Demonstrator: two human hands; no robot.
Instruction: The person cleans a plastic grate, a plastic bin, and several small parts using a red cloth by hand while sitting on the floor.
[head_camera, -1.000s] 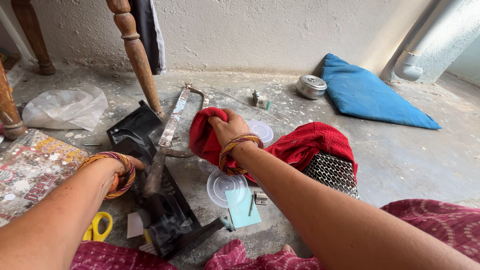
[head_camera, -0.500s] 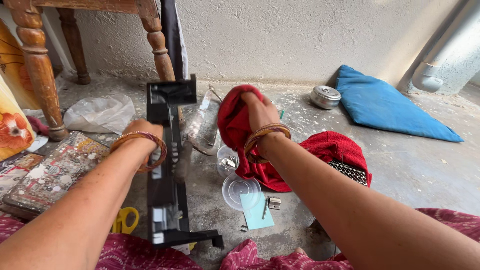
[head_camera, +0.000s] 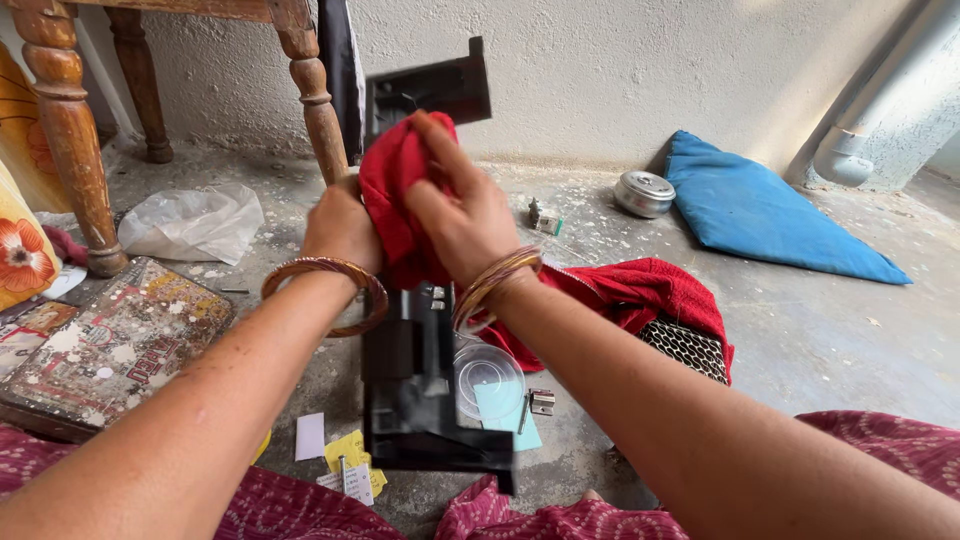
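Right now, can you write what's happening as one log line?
left hand: holds black frame upright | right hand: presses red cloth on it | floor: clear lid, blue cushion

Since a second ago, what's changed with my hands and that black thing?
The black metal frame was raised from lying on the floor to upright. The left hand steadies it; the right hand lifted the red cloth onto it. The blue cushion and steel tin stayed put.

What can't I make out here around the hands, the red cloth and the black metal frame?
Head view only:
- Middle of the black metal frame: hidden behind the red cloth and both hands.
- Left hand fingers: hidden behind cloth and frame.
- Frame's top: motion-blurred.
- Small metal parts by the clear round lid: too small.
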